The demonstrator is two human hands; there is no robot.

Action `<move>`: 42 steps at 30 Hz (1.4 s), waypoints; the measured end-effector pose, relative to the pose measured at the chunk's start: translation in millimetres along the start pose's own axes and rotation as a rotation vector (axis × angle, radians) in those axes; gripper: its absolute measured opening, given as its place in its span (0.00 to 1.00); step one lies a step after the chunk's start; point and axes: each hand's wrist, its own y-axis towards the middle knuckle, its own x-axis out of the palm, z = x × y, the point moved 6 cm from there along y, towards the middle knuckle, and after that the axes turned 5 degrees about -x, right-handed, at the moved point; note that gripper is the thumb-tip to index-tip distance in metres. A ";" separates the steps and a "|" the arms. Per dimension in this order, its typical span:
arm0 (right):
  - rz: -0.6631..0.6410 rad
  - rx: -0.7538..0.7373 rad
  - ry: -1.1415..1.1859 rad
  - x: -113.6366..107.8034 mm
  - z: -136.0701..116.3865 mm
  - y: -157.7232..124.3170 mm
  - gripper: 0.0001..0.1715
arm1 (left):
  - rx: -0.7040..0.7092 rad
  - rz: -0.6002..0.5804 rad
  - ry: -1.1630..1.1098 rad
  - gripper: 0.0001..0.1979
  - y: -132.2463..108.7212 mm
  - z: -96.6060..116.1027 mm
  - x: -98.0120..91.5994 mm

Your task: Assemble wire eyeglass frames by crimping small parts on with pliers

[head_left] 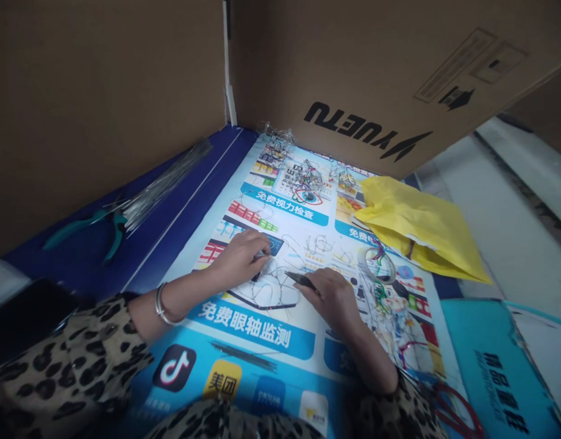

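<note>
My left hand rests over the poster sheet, its fingers curled and pinched together. Whatever sits between those fingertips is too small to make out, though thin wire loops across the sheet beside them. In my right hand a pair of dark pointed tweezers is gripped, tips toward the left hand and a short way from it. Small tangles of coloured wire lie farther up the sheet. A roll of clear tape stands just right of my right hand.
Cardboard walls enclose the back and left. Teal-handled pliers and a bundle of silver wires lie left. A yellow bag sits right, red-handled scissors lower right. Dark thin strips rest on the poster in front.
</note>
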 end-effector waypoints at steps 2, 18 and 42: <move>0.008 0.001 -0.007 -0.9 -0.2 0.1 0.19 | 0.042 0.024 0.003 0.06 -1.5 3.7 -2.0; 0.019 -0.009 -0.066 -0.5 2.0 -1.7 0.19 | 0.143 -0.215 -0.072 0.09 -1.6 25.9 14.3; -0.045 0.057 0.065 -11.4 4.2 -4.2 0.14 | 0.097 -0.195 -0.034 0.07 -2.5 21.8 16.1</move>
